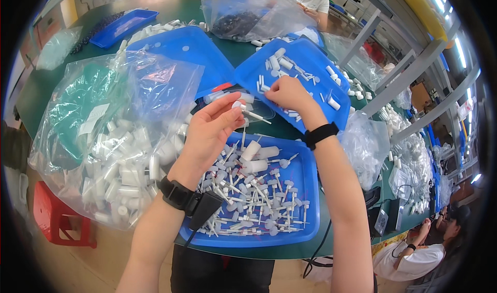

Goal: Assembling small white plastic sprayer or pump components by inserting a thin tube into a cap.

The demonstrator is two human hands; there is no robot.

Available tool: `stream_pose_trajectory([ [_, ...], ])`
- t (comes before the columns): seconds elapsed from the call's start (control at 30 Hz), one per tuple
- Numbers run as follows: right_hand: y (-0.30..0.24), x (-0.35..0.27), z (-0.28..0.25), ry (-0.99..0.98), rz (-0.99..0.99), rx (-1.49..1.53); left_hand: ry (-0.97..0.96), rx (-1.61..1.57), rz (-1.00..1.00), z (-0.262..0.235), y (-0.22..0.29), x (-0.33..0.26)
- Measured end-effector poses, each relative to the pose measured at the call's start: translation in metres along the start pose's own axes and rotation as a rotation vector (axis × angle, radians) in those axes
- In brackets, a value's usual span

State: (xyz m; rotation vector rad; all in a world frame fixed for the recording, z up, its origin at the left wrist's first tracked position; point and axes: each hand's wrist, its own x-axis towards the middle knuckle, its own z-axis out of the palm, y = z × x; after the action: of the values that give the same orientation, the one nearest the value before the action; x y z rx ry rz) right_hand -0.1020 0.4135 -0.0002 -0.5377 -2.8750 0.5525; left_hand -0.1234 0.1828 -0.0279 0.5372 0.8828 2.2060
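My left hand (212,130) pinches a small white plastic piece with a rounded head and a thin stem (252,114) between thumb and fingers. My right hand (291,93) reaches over a tilted blue tray (248,74) of loose white cylinders and short pins. Its fingers are closed near the white pieces, and what they hold, if anything, is hidden. Below both hands lies a nearer blue tray (312,189), full of similar stemmed pieces. A few thick white cylinders (251,150) rest on top of that pile.
A large clear bag of white cylinders (124,174) stands at the left. Another blue tray (204,52) lies behind it. More bags and loose parts sit right of the metal frame (414,75). One person (310,3) sits across the green table; others are at the right.
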Motion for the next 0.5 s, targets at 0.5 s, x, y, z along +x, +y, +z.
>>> stream_pose_trajectory([
  [0.5,0.008,0.019,0.005,0.287,0.055,-0.147,0.000,-0.003,0.010,0.004,-0.004,0.001],
])
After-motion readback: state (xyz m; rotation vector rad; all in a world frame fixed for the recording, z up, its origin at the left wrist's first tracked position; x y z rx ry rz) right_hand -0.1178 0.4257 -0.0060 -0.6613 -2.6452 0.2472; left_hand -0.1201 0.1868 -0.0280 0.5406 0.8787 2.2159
